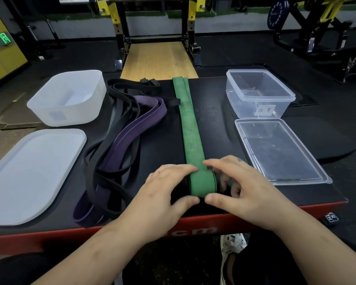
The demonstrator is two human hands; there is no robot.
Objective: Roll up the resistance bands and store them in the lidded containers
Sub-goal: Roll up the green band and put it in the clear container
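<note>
A green resistance band (188,122) lies stretched out along the middle of the black platform, its near end wound into a short roll (202,185). My left hand (162,192) grips the roll from the left and my right hand (240,188) from the right, fingers over the top and thumbs at the front. A purple band (130,136) and several black bands (103,161) lie tangled to the left. A frosted white container (66,97) stands open at the back left, its lid (29,177) in front of it. A clear container (257,93) stands open at the back right, its lid (280,151) nearer me.
The platform (162,140) has a red front edge close to my wrists. A yellow and black squat rack (154,27) with a wooden floor panel stands beyond. Weight machines stand at the back right. My shoes show below the platform edge.
</note>
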